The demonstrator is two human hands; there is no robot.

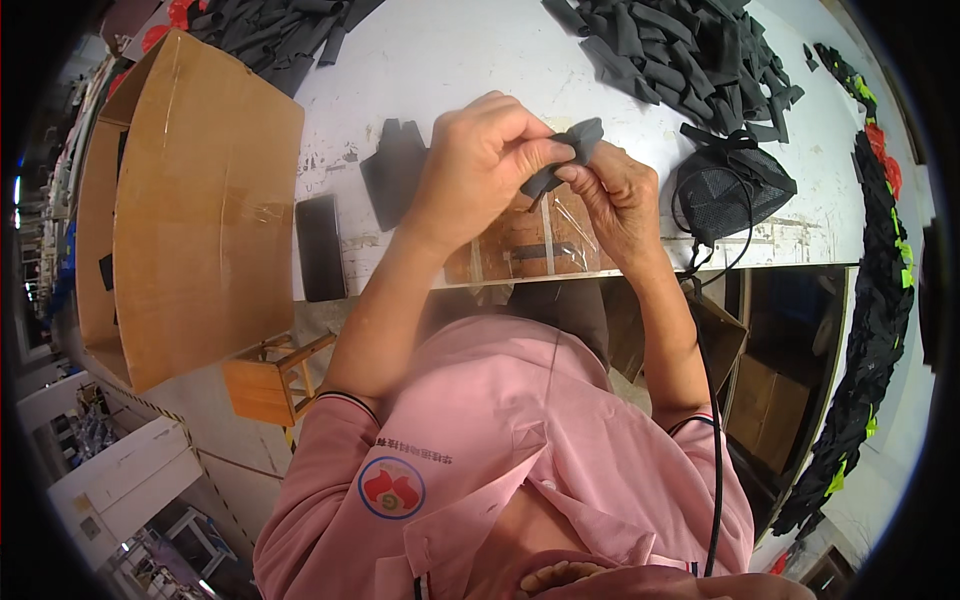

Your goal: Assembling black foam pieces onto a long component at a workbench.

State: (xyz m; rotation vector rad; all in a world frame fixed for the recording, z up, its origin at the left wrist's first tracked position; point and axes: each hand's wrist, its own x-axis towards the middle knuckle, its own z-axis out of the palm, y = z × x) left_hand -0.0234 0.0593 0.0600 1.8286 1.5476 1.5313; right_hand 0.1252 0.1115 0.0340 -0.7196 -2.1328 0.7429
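Above the front part of the white table, a small dark grey fabric piece [580, 137] is pinched between both hands. My left hand [485, 155] grips it from the left with thumb and fingers closed. My right hand [618, 195] has its thumb and fingers closed on the lower right of the same piece; some of its fingertips are hidden behind the fabric. Flat grey fabric pieces [394, 172] lie just left of my left wrist. Under the hands, a brown taped block or box [548, 245] rests at the table edge.
A big open cardboard box [205, 210] stands at the left, with a black phone-like slab [320, 248] beside it. Grey fabric tubes lie in a pile [690, 60] at the back right and another [270, 40] at the back left. A black mesh bag [735, 190] with a cord sits right.
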